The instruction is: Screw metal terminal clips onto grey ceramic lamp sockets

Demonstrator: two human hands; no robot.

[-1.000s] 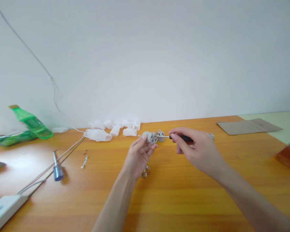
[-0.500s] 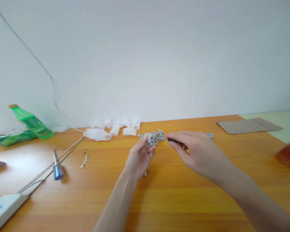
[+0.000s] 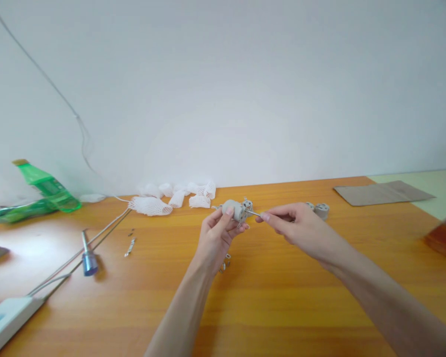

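The left hand (image 3: 215, 237) holds one grey ceramic lamp holder (image 3: 233, 210) above the bench (image 3: 282, 307), its fingers (image 3: 228, 212) curled closely round the body with metal contacts showing at the far end. The right hand (image 3: 301, 227) pinches the thin steel shaft of a small screwdriver (image 3: 253, 213) between narrowly closed fingers (image 3: 266, 217), and the shaft's tip meets the holder's far end. Just beyond the right hand stand two more ceramic holders (image 3: 321, 211), side by side. A small cluster of metal clips (image 3: 226, 263) lies below the left hand, and one metal strip (image 3: 130, 247) lies further left. Also on the bench are a blue-handled tool (image 3: 89, 264), a white power strip (image 3: 7, 317), a sheet of cardboard (image 3: 382, 193) and white foam netting sleeves (image 3: 171, 201), perhaps six. Two green plastic bottles (image 3: 48, 191) lie at the left, though the blur makes that count uncertain.
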